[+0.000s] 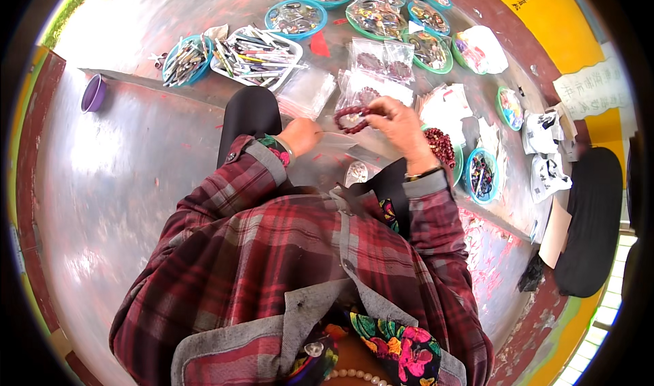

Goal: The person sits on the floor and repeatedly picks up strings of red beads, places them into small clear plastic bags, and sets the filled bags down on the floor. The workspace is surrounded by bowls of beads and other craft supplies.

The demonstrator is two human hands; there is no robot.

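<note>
The right hand (pixel 400 129) has its thumb and fingers clamped on a dark red bead bracelet (pixel 340 122), lifted above the gray surface in front of the person. To its left, the left hand (pixel 300 137) is curled with its fingers drawn in; a thin clear bag (pixel 335 139) lies just beside them, but it is too faint to tell whether they grip it.

Beyond the left hand is a stack of clear bags (pixel 308 92); farther off, to the right of that stack, are bags of dark beads (pixel 368 58). Near the right hand, on its right side, sits a heap of red beads (pixel 440 146), with a blue basket (pixel 481 176) farther right.

On the far left, a white tray (pixel 298 55) holds slim, pen-like pieces, next to another blue container (pixel 202 73) of similar ones. A purple tub (pixel 94 94) stands at the left, well apart.
</note>
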